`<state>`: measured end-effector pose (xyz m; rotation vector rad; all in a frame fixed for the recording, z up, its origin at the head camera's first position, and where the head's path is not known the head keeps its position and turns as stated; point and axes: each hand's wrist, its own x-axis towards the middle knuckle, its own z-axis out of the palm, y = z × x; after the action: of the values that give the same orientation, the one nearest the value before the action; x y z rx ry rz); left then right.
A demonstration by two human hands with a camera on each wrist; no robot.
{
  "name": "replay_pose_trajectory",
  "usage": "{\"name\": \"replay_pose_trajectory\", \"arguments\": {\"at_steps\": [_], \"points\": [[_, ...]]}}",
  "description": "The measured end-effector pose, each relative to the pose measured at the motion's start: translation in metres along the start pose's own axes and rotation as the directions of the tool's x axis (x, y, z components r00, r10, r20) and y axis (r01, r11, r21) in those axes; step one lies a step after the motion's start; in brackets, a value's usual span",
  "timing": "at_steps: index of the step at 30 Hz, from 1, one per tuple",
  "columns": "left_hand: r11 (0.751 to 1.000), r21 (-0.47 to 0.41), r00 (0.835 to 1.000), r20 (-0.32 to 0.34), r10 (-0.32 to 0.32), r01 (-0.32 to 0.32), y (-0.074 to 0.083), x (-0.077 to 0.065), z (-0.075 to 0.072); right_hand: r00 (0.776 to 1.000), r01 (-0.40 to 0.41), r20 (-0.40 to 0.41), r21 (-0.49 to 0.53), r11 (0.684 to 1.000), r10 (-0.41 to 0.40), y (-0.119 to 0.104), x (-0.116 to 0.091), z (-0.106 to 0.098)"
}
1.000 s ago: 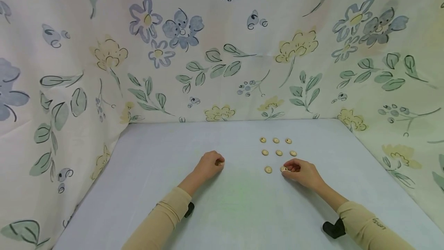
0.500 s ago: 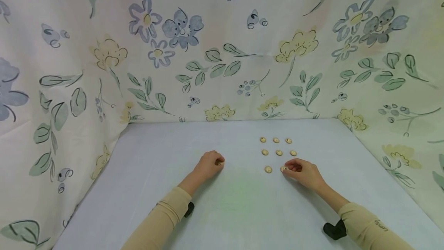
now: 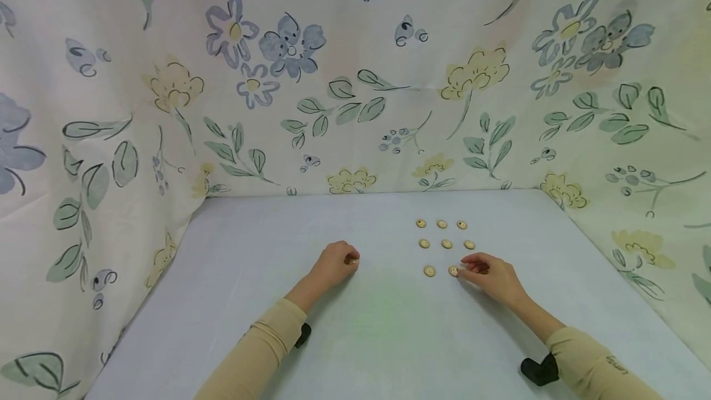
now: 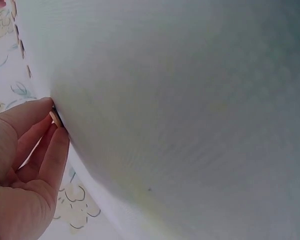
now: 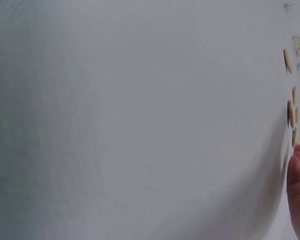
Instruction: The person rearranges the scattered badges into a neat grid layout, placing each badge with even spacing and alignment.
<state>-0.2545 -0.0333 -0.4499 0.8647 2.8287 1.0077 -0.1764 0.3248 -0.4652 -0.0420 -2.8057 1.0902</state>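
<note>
My left hand (image 3: 336,264) rests low over the table, left of the rows. In the left wrist view, thumb and fingers pinch a small wooden button (image 4: 56,118), seen edge-on. My right hand (image 3: 492,278) is just right of the front-row wooden button (image 3: 453,271), its thumb tip close by. The right wrist view has the fingers (image 5: 296,172) loosely bent and apart from that button (image 5: 290,114). To its left lies another front-row button (image 3: 429,271).
Behind these, two rows of similar round buttons lie flat, such as a middle-row button (image 3: 447,244) and a far-row button (image 3: 441,224). A floral curtain (image 3: 355,79) encloses the white table (image 3: 366,338) at back and sides.
My right hand has let go of the front-row button and drawn slightly to the right, leaving it lying on the table. The left hand has stayed still.
</note>
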Motion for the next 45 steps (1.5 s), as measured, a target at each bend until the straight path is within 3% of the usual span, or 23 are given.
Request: {"name": "replay_pose_trajectory", "arguments": {"at_steps": [10,15,24,33,45], "points": [[1.0,-0.003,0.999,0.035,-0.023,0.023,-0.002,0.0,-0.001,0.999,0.032,-0.01,0.055,0.998,-0.031,-0.011,0.005,0.007],[0.995,-0.069,0.996,0.054,-0.067,0.07,-0.003,-0.001,-0.003,0.996,0.086,-0.003,0.09,0.992,-0.086,-0.022,0.009,0.014],[0.972,-0.19,0.99,0.024,-0.137,0.139,-0.014,-0.011,-0.011,0.988,0.146,0.034,0.164,0.976,-0.154,-0.047,0.021,0.037],[0.937,-0.303,0.984,0.033,-0.174,0.176,-0.032,-0.017,-0.018,0.966,0.213,0.1,0.213,0.953,-0.238,-0.08,0.036,0.074],[0.857,-0.465,0.966,-0.01,-0.257,0.223,-0.047,-0.019,-0.02,0.937,0.255,0.184,0.216,0.942,-0.296,-0.115,0.053,0.122]]}}
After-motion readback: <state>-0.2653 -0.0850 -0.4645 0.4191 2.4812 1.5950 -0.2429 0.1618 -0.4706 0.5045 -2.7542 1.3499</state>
